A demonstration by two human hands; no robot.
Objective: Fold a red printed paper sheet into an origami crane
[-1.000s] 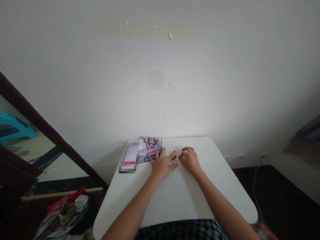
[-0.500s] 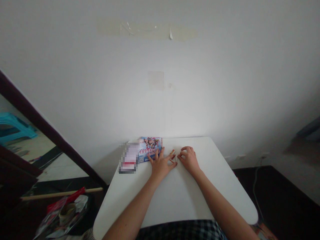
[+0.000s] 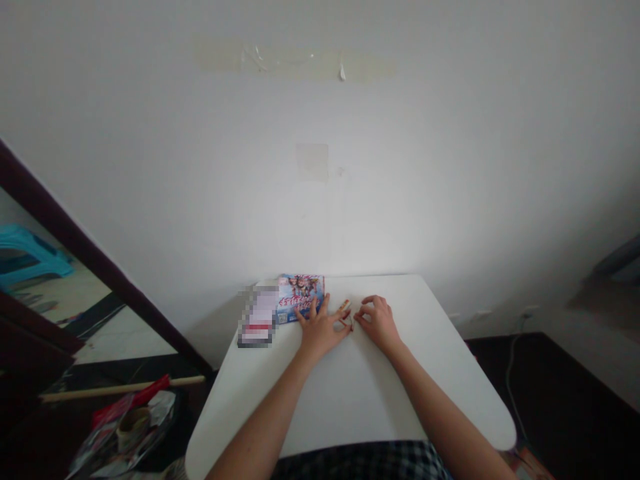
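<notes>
The white table point(image 3: 350, 407) is widening toward rounded near corners, the left hand point(image 3: 319, 331) is resting splayed fingers on a printed leaflet point(image 3: 300, 293) beside a small orange-and-white piece point(image 3: 345, 305), and the right hand point(image 3: 383, 323) is bunching its fingertips, both grips unclear.

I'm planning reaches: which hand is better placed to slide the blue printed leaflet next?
Probably the left hand: its spread fingers overlap the leaflet, while the right hand sits apart, farther right.

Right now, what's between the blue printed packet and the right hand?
Head view: the left hand, fingers overlapping the blue printed packet, then a small orange-and-white item beside its fingers, too small to identify, toward the right hand.
</notes>
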